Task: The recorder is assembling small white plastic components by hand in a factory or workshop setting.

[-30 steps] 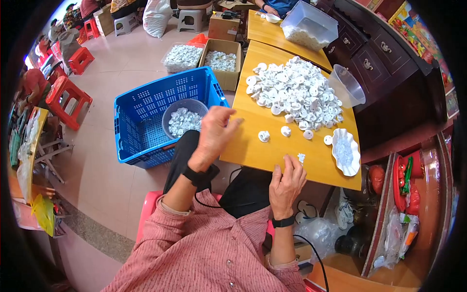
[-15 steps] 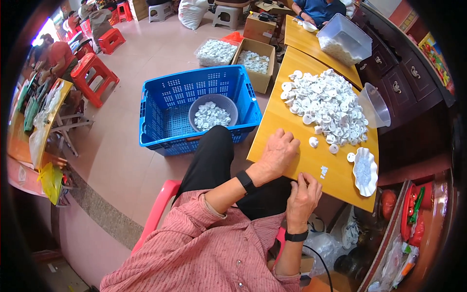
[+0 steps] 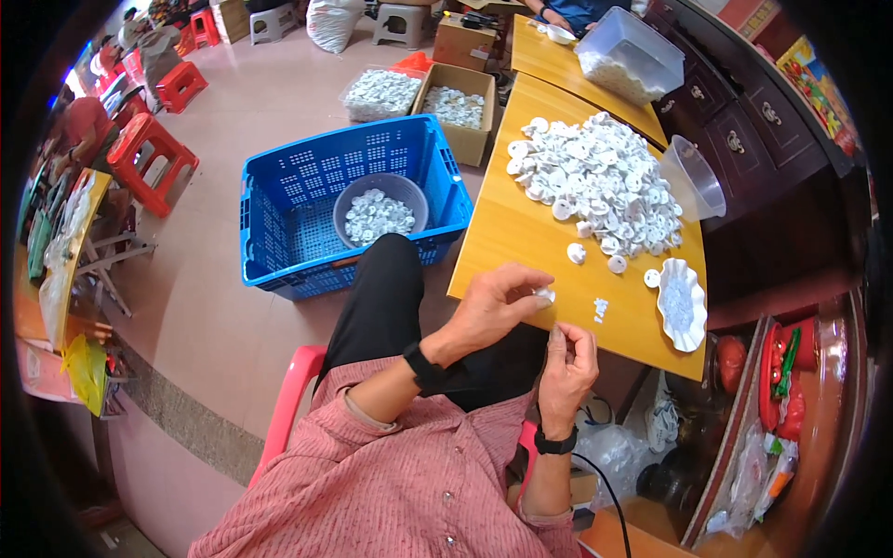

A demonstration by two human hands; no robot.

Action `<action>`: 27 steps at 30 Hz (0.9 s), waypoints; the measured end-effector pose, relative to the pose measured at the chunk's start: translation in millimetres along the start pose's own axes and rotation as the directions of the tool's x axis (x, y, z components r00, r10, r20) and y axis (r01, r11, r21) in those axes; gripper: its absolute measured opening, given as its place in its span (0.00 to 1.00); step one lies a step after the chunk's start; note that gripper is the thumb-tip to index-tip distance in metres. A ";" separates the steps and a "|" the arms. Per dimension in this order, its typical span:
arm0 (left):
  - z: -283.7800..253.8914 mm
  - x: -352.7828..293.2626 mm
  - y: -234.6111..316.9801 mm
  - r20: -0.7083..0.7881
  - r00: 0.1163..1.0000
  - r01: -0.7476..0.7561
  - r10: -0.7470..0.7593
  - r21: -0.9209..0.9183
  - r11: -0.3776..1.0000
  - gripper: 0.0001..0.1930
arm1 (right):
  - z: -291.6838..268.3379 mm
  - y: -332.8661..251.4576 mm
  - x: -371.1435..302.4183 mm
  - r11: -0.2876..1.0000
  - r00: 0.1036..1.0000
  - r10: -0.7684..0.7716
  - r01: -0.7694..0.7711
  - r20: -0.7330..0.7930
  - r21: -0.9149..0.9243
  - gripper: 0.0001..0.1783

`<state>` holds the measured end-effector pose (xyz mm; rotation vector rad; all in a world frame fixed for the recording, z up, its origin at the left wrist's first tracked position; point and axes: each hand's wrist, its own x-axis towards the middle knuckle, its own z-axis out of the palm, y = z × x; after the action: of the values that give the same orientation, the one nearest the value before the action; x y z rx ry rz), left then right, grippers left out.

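Note:
A small white round plastic piece (image 3: 546,295) sits between the thumb and fingers of my left hand (image 3: 490,310), above the table's near edge. Close beside it, my right hand (image 3: 566,379) is closed with thumb and forefinger pinched together. Whatever is in that pinch is too small to make out. Tiny white bits (image 3: 601,309) lie on the yellow tabletop (image 3: 507,223) just beyond my right hand. A large heap of white round plastic pieces (image 3: 609,186) covers the far part of the table, with a few loose ones in front. To the right, a scalloped white dish (image 3: 699,321) holds small translucent bits.
Left of the table, a blue crate (image 3: 270,251) contains a grey bowl (image 3: 423,206) of white pieces. Behind it stand a filled cardboard box (image 3: 470,141) and a filled clear tub (image 3: 349,107). A clear container (image 3: 714,197) borders the heap. Another person's hand (image 3: 556,19) shows beyond.
My left hand has turned so the white piece shows at its fingertips. My right thumb and forefinger have come together in a pinch. The whole view has shifted slightly.

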<state>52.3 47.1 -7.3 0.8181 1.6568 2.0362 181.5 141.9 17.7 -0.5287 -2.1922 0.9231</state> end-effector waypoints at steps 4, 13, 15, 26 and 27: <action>-1.9 -10.5 15.4 0.212 0.954 0.293 -0.212 -0.512 0.807 0.16 | -4.5 -6.0 -1.5 0.877 0.954 0.297 -0.291 0.046 0.381 0.07; 3.1 -18.7 3.5 0.317 0.921 0.388 -0.226 -0.705 0.594 0.16 | -16.3 -14.9 2.7 0.634 0.905 0.400 -0.387 0.144 0.670 0.08; 3.6 -18.8 1.8 0.323 0.921 0.387 -0.217 -0.708 0.591 0.15 | -16.6 -16.7 3.1 0.634 0.903 0.407 -0.389 0.140 0.668 0.08; 5.9 -23.7 -2.2 0.354 0.909 0.415 -0.220 -0.713 0.566 0.15 | -11.7 -17.0 -0.1 0.667 0.921 0.382 -0.334 0.079 0.666 0.06; 5.1 -23.9 -2.8 0.353 0.910 0.413 -0.218 -0.715 0.564 0.15 | -11.5 -18.1 0.1 0.677 0.918 0.388 -0.343 0.081 0.652 0.06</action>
<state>73.5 36.6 -14.0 0.3580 0.5724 1.9979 188.0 135.2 36.9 -0.6386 -1.5512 1.7738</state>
